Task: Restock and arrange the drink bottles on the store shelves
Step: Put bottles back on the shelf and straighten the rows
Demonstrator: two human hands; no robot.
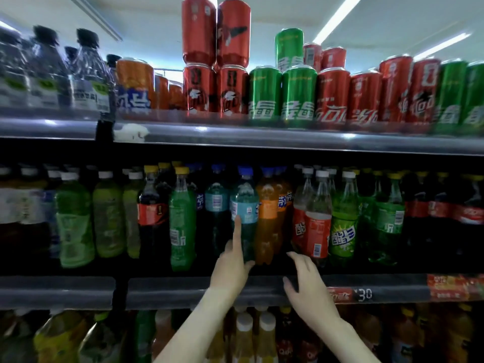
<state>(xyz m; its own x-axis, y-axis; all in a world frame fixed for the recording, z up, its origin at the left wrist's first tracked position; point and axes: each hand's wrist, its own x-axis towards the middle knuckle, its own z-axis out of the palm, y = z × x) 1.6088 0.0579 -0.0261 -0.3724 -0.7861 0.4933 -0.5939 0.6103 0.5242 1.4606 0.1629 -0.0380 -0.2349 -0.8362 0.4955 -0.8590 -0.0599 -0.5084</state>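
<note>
On the middle shelf (183, 292) stands a teal bottle with a blue cap (245, 205), next to an orange soda bottle (267, 218). My left hand (231, 268) holds the teal bottle low down, index finger stretched up its front and thumb curled round its base. My right hand (305, 280) hovers open over the shelf edge, fingers spread, just below a clear bottle with a red label (315, 229); it touches nothing that I can see.
Green, cola and lemon-lime bottles (343, 226) crowd the same shelf on both sides. Stacked red and green cans (264, 95) fill the shelf above, water bottles (89, 74) at its left. More bottles (245, 334) stand on the shelf below my arms.
</note>
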